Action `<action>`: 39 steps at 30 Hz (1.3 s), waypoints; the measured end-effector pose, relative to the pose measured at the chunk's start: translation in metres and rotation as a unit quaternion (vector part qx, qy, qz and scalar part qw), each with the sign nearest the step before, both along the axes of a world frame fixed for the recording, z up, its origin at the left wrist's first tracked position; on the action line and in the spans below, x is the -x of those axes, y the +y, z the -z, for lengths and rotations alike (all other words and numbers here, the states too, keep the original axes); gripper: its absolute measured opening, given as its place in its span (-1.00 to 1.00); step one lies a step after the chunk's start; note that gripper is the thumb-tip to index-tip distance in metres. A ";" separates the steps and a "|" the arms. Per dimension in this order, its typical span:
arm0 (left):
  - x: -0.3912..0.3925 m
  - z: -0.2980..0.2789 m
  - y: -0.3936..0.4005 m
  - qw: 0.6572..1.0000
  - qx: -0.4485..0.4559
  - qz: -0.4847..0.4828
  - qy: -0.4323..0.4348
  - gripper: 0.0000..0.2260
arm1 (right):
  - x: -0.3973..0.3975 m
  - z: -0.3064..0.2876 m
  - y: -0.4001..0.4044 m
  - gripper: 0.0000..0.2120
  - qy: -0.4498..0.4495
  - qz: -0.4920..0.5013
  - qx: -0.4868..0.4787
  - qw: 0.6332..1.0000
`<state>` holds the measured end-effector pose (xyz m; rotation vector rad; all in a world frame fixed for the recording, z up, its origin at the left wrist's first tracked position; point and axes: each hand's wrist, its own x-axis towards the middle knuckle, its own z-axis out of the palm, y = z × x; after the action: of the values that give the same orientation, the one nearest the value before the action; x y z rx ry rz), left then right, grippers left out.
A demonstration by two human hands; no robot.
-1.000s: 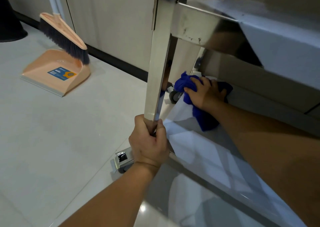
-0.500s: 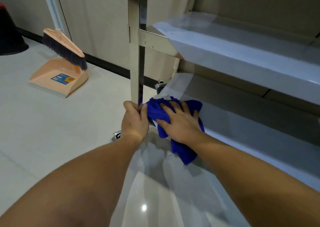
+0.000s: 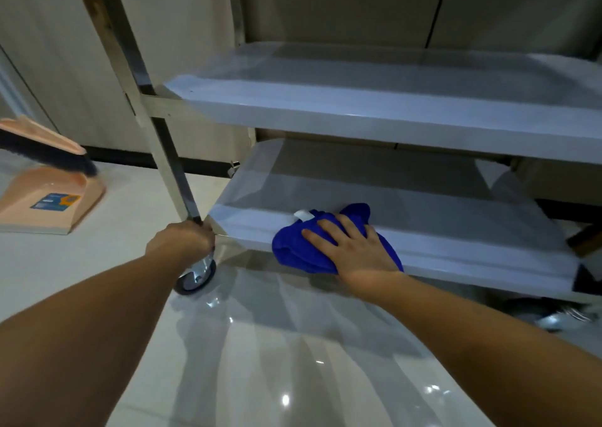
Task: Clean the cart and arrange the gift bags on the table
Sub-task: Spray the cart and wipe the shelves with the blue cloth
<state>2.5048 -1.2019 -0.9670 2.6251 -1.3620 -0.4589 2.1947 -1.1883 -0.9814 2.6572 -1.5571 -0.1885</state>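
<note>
closest to me, both forearms reach out over the glossy floor (image 3: 260, 361). my left hand (image 3: 180, 242) is clenched round the bottom of the cart's steel corner post (image 3: 169, 166), just above the caster wheel (image 3: 195, 276). my right hand (image 3: 353, 250) lies flat with fingers spread and straight, pressing a bunched blue cloth (image 3: 293, 254) onto the front edge of the cart's lower shelf (image 3: 456, 241); a small white tag (image 3: 302, 215) pokes out at the cloth's far side. the shelf looks smooth and pale, with a bright band along its front lip. above and beyond it sits the upper shelf (image 3: 374, 107), equally shiny. further off to the left, a peach dustpan (image 3: 49, 202) lies on the floor with a dark-bristled brush (image 3: 45, 149) resting in it, near the beige wall panels (image 3: 325, 3).
</note>
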 end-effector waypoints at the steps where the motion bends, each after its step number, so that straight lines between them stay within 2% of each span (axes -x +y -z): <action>1: 0.008 -0.004 0.002 0.999 -0.030 -0.005 -0.013 -0.68 | 0.013 0.001 0.003 -0.05 0.008 0.007 0.003 1.000; 3: 0.031 -0.013 0.006 0.996 -0.073 0.006 -0.042 -0.73 | 0.036 0.001 0.008 -0.03 0.016 0.017 0.004 1.000; 4: 0.043 -0.016 0.005 0.994 -0.069 0.044 -0.067 -0.70 | 0.046 0.000 0.010 -0.04 0.021 0.020 0.002 1.000; 6: 0.067 -0.021 0.000 0.984 -0.031 0.132 -0.111 -0.59 | 0.065 -0.001 0.012 -0.06 0.026 0.023 0.001 0.999; 9: 0.110 -0.028 -0.005 0.968 0.015 0.206 -0.144 -0.55 | 0.095 0.000 0.017 -0.03 0.031 0.037 0.002 0.999; 14: 0.205 -0.027 0.002 0.938 0.065 0.320 -0.114 -0.68 | 0.158 -0.002 0.035 -0.06 0.046 0.088 -0.002 0.995; 16: 0.235 -0.016 0.007 0.904 0.107 0.405 -0.091 -0.71 | 0.182 -0.004 0.043 -0.10 0.044 0.111 -0.004 0.993; 19: 0.280 -0.005 0.010 0.848 0.150 0.505 -0.056 -0.64 | 0.214 -0.005 0.053 -0.09 0.037 0.154 -0.002 0.987; 26: 0.333 -0.012 0.051 0.844 0.095 0.527 0.015 -0.63 | 0.249 -0.031 0.097 -0.13 -0.020 0.306 -0.049 0.951; 29: 0.333 -0.048 0.076 0.851 0.024 0.524 0.021 -0.64 | 0.245 -0.065 0.120 -0.26 -0.126 0.353 -0.111 0.920; 31: 0.336 -0.089 0.090 0.849 -0.017 0.527 0.017 -0.63 | 0.242 -0.097 0.142 -0.28 -0.178 0.368 -0.135 0.903; 34: 0.342 -0.166 0.109 0.842 -0.069 0.535 0.018 -0.61 | 0.240 -0.163 0.175 -0.24 -0.199 0.374 -0.164 0.891; 39: 0.365 -0.323 0.138 0.835 -0.111 0.539 0.029 -0.58 | 0.248 -0.317 0.223 -0.16 -0.202 0.400 -0.209 0.869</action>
<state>2.1401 -1.0641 -0.6436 1.6489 -2.7992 -0.8210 1.9472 -0.9652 -0.6641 2.1851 -3.0016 0.0149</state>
